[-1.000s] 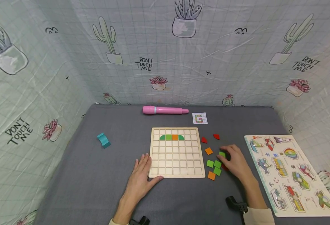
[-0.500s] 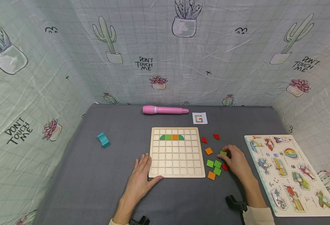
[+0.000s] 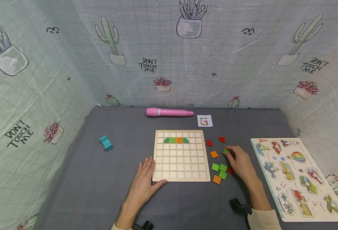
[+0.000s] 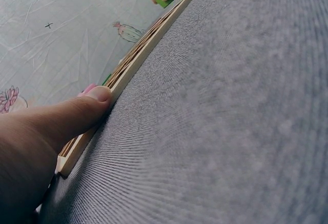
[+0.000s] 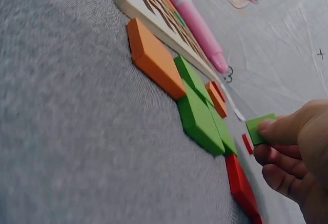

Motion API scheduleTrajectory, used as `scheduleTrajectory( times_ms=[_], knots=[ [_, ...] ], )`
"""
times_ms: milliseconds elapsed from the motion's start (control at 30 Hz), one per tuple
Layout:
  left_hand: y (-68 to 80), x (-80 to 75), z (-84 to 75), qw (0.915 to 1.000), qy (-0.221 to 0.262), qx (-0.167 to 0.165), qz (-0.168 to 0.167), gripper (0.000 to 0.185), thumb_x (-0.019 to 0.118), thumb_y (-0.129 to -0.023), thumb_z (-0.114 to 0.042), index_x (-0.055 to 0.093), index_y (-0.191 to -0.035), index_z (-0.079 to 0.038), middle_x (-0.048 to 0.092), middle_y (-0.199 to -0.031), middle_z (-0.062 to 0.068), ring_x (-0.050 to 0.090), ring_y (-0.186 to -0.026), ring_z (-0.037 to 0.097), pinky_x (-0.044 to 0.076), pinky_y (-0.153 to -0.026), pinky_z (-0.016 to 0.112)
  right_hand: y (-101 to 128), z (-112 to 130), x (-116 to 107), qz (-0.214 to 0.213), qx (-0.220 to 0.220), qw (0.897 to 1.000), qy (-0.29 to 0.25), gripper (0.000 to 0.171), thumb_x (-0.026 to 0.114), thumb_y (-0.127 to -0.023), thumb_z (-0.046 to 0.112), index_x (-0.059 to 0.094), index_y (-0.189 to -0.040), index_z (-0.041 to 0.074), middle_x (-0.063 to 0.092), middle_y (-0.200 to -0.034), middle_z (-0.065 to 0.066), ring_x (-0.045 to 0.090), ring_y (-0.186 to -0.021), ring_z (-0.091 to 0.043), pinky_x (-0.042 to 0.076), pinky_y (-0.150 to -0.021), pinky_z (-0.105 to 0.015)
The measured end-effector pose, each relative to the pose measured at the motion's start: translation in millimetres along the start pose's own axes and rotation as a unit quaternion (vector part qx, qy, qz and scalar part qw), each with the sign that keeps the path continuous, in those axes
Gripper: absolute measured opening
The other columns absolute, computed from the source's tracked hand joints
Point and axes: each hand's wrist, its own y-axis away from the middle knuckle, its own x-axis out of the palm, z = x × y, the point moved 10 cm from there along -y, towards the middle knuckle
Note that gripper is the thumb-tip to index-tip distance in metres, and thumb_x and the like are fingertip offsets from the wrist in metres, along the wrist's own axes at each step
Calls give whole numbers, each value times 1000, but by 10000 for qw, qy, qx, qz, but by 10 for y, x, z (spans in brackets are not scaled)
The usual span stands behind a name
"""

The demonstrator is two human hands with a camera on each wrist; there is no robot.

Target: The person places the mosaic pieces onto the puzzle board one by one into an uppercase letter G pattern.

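Right fingers [image 3: 229,150] pinching green tile [image 3: 225,151], loose tiles [image 3: 219,171] beside; left hand [image 3: 145,179] flat against board [image 3: 181,155].

Green tile [image 3: 225,151]; pink pen [image 3: 169,112]; grey tablecloth [image 3: 99,179]; teal block [image 3: 106,143].

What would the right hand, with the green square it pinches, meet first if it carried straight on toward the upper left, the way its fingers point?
Probably the orange square lying just beyond the right hand and its green square, then the wooden grid board; height above the cloth is unclear.
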Motion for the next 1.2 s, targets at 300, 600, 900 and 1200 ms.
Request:
scheduleTrajectory(
  times_ms=[300,600,900,1200],
  knots=[
    [-5,3,7,10000,4,-36,62,95,75,-81,-60,48,-146,3,42,-156,21,33,-151,34,23,-127,51,-123,163,69,155,63,9997,-150,17,70,-94,14,67,-108,5,65,-98,-11,55,-80,-21,52,-73,-39],
    [-6,10,8,10000,-13,-35,53,95,75,-80,-60,48,-146,3,42,-156,21,33,-151,34,24,-127,51,-259,422,249,475,-27,9976,-511,19,71,-94,18,65,-108,7,63,-93,-6,54,-79,-17,52,-69,-31],
    [-7,2,0,9999,-16,-67,81,96,75,-80,-60,47,-146,4,42,-156,21,32,-151,34,24,-127,51,-361,743,402,569,-530,9930,-890,16,67,-97,12,68,-111,5,65,-98,-7,55,-79,-14,53,-67,-25],
    [-5,0,1,10000,12,-33,54,96,75,-81,-60,47,-147,4,42,-156,21,33,-151,34,24,-127,51,-461,960,605,758,-649,9902,-978,18,64,-98,13,69,-114,6,67,-105,-6,58,-85,-14,55,-72,-27]
  ],
)
